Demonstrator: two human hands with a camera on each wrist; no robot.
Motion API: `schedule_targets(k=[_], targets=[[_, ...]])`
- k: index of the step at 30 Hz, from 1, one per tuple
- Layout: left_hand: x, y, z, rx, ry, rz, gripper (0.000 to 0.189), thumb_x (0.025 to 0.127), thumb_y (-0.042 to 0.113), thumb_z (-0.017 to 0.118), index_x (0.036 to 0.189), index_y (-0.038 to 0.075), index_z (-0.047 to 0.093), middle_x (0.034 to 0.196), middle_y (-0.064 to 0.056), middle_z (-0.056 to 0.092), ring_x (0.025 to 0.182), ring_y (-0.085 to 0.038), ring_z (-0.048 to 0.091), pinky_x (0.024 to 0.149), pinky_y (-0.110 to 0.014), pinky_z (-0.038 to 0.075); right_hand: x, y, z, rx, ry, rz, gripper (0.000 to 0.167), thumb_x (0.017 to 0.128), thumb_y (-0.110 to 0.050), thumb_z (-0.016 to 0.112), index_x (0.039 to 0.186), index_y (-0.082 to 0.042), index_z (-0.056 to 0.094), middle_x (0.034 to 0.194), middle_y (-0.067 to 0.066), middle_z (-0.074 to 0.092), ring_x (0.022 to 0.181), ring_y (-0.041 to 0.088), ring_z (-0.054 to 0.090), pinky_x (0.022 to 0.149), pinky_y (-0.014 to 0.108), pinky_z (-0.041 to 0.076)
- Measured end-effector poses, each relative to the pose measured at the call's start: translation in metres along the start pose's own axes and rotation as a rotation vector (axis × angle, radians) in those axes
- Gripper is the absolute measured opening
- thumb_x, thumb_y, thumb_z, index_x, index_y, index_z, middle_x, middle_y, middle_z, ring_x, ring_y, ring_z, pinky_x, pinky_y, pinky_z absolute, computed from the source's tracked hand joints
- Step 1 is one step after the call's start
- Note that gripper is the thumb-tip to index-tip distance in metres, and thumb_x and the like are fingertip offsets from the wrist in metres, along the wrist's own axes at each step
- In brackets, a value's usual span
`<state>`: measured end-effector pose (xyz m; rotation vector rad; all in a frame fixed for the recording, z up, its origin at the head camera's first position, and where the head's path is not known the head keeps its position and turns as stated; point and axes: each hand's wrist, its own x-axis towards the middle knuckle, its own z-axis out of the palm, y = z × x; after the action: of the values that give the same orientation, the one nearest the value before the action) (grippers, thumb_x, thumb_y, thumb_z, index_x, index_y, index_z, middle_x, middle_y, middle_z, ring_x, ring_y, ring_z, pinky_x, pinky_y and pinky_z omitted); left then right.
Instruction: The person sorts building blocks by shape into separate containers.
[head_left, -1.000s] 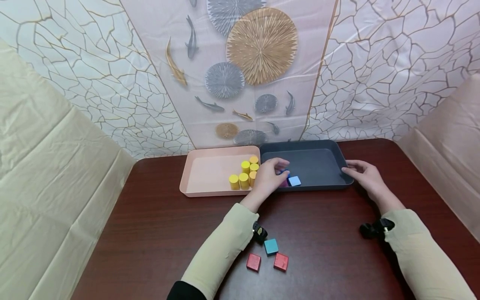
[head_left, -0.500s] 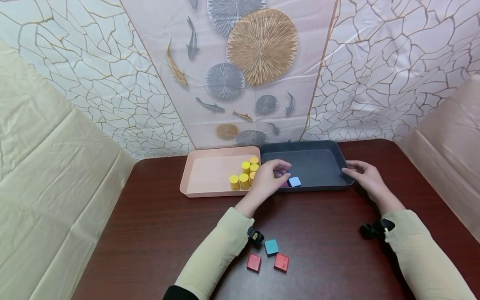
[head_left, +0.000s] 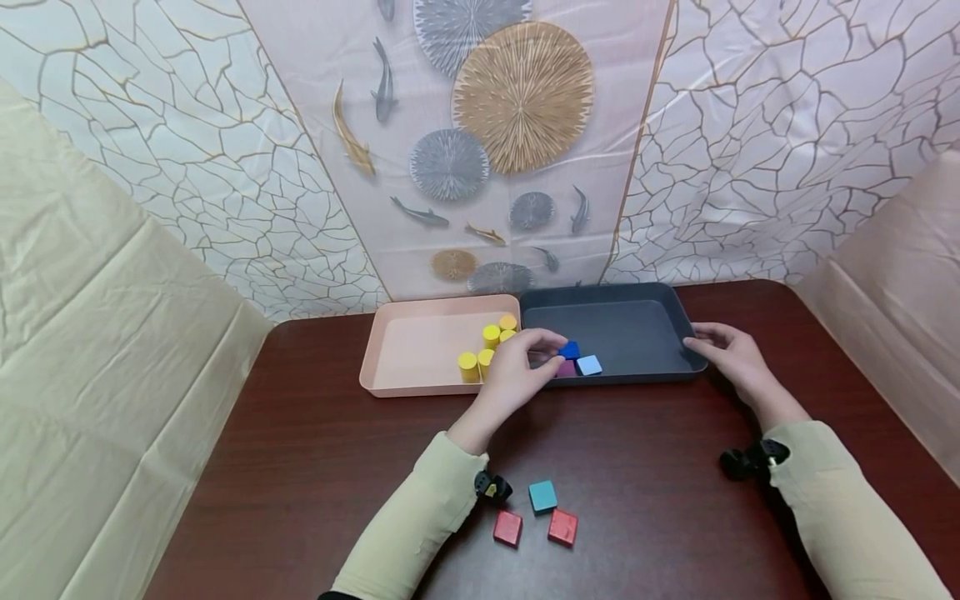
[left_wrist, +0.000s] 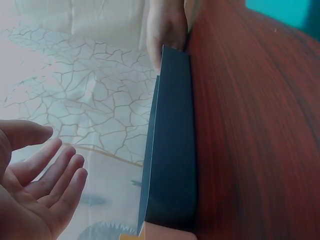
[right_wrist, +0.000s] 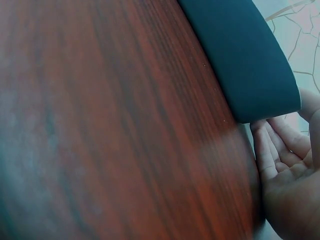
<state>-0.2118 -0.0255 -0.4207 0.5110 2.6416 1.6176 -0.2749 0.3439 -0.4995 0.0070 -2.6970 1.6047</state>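
Note:
My left hand [head_left: 513,371] hovers over the near-left corner of a dark blue-grey tray [head_left: 622,321], its fingers loosely bent with nothing between them in the left wrist view. Just beyond its fingertips a blue block [head_left: 572,350] sits in the tray. Close by are a pale blue square block [head_left: 589,365] and a purple block [head_left: 566,368], partly covered by the thumb. My right hand [head_left: 731,358] grips the tray's right end, thumb over the rim and fingers against the outside. The right wrist view shows this hand [right_wrist: 295,190] at the tray's corner.
A pink tray [head_left: 412,342] adjoins on the left, with several yellow cylinders [head_left: 468,367] standing in it, some behind the left hand. Nearer on the brown table [head_left: 645,500] lie a teal block [head_left: 542,497] and two red blocks [head_left: 507,528]. A patterned cloth hangs behind the trays.
My left hand has drawn back leftward and toward me, away from the blue block, which now shows more fully. The right hand stays at the dark tray's end.

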Motion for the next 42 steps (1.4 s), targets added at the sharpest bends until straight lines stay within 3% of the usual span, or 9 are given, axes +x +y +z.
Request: schedule_targets(k=[11, 21, 29, 42], targets=[[-0.021, -0.008, -0.012, -0.021, 0.016, -0.003, 0.023, 0.1, 0.007, 0.074, 0.123, 0.006, 0.075, 0.122, -0.013, 0.076, 0.11, -0.028, 0.074, 0.101, -0.042, 0.061, 0.0, 0.001, 0.001, -0.004, 0.006, 0.006, 0.064, 0.106, -0.03, 0.066, 0.15, 0.013, 0.049, 0.101, -0.026, 0.058, 0.086, -0.017, 0.055, 0.074, 0.007, 0.05], [-0.04, -0.026, -0.018, -0.002, 0.031, -0.002, 0.022, 0.098, 0.004, 0.074, 0.12, 0.004, 0.076, 0.119, -0.015, 0.075, 0.107, -0.029, 0.074, 0.095, -0.037, 0.064, -0.001, -0.001, 0.001, 0.003, 0.006, -0.001, 0.063, 0.106, -0.029, 0.066, 0.15, 0.013, 0.049, 0.101, -0.028, 0.057, 0.085, -0.016, 0.056, 0.073, 0.007, 0.051], [-0.054, -0.035, -0.021, -0.044, 0.028, -0.001, 0.019, 0.098, 0.0, 0.073, 0.117, -0.001, 0.076, 0.118, -0.019, 0.076, 0.107, -0.033, 0.075, 0.094, -0.039, 0.064, -0.001, 0.001, 0.001, 0.008, 0.013, -0.004, 0.065, 0.106, -0.032, 0.067, 0.149, 0.013, 0.05, 0.101, -0.028, 0.057, 0.086, -0.016, 0.055, 0.074, 0.006, 0.05], [-0.073, -0.054, -0.026, -0.019, 0.004, -0.083, 0.017, 0.098, 0.002, 0.073, 0.115, 0.004, 0.077, 0.118, -0.016, 0.076, 0.104, -0.031, 0.077, 0.091, -0.034, 0.064, -0.001, -0.001, 0.0, 0.014, 0.007, 0.006, 0.064, 0.106, -0.031, 0.067, 0.15, 0.012, 0.05, 0.099, -0.031, 0.057, 0.085, -0.016, 0.056, 0.073, 0.007, 0.05]])
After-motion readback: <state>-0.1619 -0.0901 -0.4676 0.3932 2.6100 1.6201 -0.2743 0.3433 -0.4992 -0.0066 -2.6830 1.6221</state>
